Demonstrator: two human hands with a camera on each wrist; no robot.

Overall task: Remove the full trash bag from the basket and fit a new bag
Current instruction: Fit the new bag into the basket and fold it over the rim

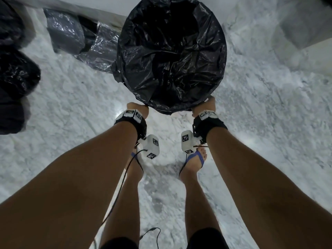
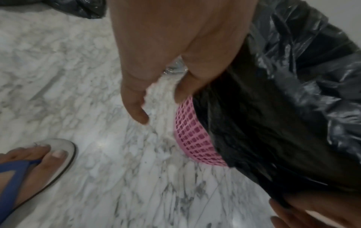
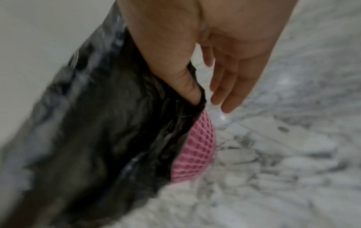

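Note:
A black trash bag (image 1: 170, 51) lines the round basket, its mouth open and its hem folded down over the rim. The pink mesh basket (image 2: 195, 138) (image 3: 197, 146) shows only below the hem. My left hand (image 1: 137, 109) (image 2: 162, 100) is at the near-left rim, thumb tucked behind the bag's hem (image 2: 254, 123), fingers straight and pointing down. My right hand (image 1: 203, 106) (image 3: 209, 103) is at the near-right rim; its thumb is hooked under the hem (image 3: 136, 123) and its fingers hang straight beside the basket.
The basket stands on a marble floor (image 1: 251, 123) against a white wall. Full black bags (image 1: 18, 76) lie at the far left, and clear-wrapped dark packs (image 1: 75, 36) lie beside the basket. My feet in blue flip-flops (image 1: 197, 159) stand just behind the hands.

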